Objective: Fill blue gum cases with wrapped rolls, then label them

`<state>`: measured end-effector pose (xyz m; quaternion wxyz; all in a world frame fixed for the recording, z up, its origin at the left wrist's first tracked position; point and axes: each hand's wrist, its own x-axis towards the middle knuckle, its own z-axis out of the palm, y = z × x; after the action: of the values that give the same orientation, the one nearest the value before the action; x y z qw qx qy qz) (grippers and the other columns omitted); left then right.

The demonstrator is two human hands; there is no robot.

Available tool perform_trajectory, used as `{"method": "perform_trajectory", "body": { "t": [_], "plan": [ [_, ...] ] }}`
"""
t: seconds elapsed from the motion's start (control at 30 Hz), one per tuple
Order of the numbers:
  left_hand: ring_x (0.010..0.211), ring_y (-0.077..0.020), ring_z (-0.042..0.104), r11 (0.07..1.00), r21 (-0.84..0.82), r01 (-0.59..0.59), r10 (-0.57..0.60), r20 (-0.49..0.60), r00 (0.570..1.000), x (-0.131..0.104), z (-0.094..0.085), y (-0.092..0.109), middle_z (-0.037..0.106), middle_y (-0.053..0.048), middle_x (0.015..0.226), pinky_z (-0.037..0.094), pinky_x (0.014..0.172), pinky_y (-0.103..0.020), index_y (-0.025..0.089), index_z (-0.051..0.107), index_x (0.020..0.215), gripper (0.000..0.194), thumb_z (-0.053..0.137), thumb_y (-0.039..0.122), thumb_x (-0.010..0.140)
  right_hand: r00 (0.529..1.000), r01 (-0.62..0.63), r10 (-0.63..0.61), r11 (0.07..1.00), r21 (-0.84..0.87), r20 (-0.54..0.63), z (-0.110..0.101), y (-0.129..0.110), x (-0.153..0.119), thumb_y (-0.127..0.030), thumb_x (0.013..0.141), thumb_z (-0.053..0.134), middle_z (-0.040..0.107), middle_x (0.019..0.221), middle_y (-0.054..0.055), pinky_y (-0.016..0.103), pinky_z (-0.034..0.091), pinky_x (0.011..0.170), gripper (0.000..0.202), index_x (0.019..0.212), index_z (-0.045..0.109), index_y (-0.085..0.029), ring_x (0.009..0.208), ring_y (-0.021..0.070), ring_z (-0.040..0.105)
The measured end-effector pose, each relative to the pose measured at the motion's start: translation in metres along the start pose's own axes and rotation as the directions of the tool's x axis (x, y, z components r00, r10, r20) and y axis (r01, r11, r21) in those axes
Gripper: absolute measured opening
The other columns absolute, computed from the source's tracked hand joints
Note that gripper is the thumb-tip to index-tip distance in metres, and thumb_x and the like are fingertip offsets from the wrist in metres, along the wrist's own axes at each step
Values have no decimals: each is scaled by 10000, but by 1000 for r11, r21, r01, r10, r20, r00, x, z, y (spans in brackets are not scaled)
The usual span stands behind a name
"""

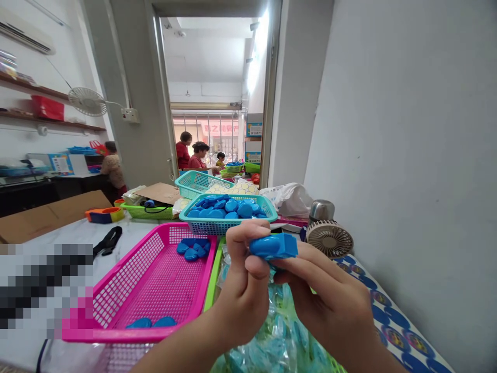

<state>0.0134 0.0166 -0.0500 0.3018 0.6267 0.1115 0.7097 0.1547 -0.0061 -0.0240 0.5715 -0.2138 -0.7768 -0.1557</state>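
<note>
Between my two hands is a blue plastic piece (274,246), rounded at its left end and squared at its right. My left hand (248,282) pinches the rounded end between thumb and fingers. My right hand (330,290) grips the squared end from the right and below, its thumb partly hidden. Both hands are above a green basket (212,280) filled with clear bags of light-blue items (281,324). To the left, a pink basket (155,285) holds several blue pieces (191,254) in its far corner and more at its near end.
A teal basket (229,225) heaped with blue pieces stands beyond my hands. A small fan (330,239) and metal flask (321,210) are at the right, beside the wall (407,129). Orange tape (104,214) and a black strap (108,241) lie left. People are in the background.
</note>
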Motion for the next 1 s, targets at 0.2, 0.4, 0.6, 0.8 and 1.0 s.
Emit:
{"method": "perform_trajectory", "body": {
  "t": [0.2, 0.4, 0.6, 0.8, 1.0],
  "plan": [
    [966, -155, 586, 997, -19, 77, -78, -57, 995, 1, 5, 2, 575, -20, 1125, 536, 908, -314, 353, 507, 1240, 299, 468, 556, 1023, 996, -74, 73, 997, 21, 45, 6, 2, -3, 23, 920, 517, 731, 1196, 48, 191, 608, 923, 425, 1261, 594, -219, 1135, 152, 699],
    [1120, -162, 624, 970, -65, 235, -240, -70, 968, 10, 15, 7, 576, -2, 1151, 508, 1020, -347, 333, 346, 1225, 497, 676, 561, 933, 990, -56, 43, 994, 95, 134, 6, 6, -3, -3, 961, 487, 601, 1239, 116, 264, 529, 1083, 432, 1342, 595, -176, 1230, 174, 606],
    [984, -130, 650, 972, -11, 234, -232, -183, 955, 15, 18, 13, 613, 17, 1035, 537, 909, -286, 298, 344, 1162, 452, 623, 589, 957, 977, -75, 33, 978, 195, 211, 0, 8, -3, -3, 950, 498, 571, 1382, 97, 277, 485, 1138, 753, 1625, 255, -231, 1346, 169, 524],
    [896, -103, 601, 963, -167, 211, -253, -297, 921, 17, 16, 11, 568, 44, 987, 511, 843, -239, 323, 305, 1150, 481, 668, 559, 941, 966, -256, 253, 930, 264, 46, 9, 13, -14, -69, 892, 675, 648, 1245, 35, 286, 593, 1000, 595, 1401, 512, -331, 1130, 174, 669],
    [886, -113, 564, 975, 221, 20, 0, -92, 996, 15, 6, 16, 537, 31, 995, 490, 815, -254, 355, 330, 1202, 232, 509, 400, 1063, 959, -251, 280, 905, 344, -35, 8, 12, -14, 13, 904, 565, 672, 1167, 27, 181, 648, 694, 477, 1250, 608, -313, 1050, 156, 701]
  ]
}}
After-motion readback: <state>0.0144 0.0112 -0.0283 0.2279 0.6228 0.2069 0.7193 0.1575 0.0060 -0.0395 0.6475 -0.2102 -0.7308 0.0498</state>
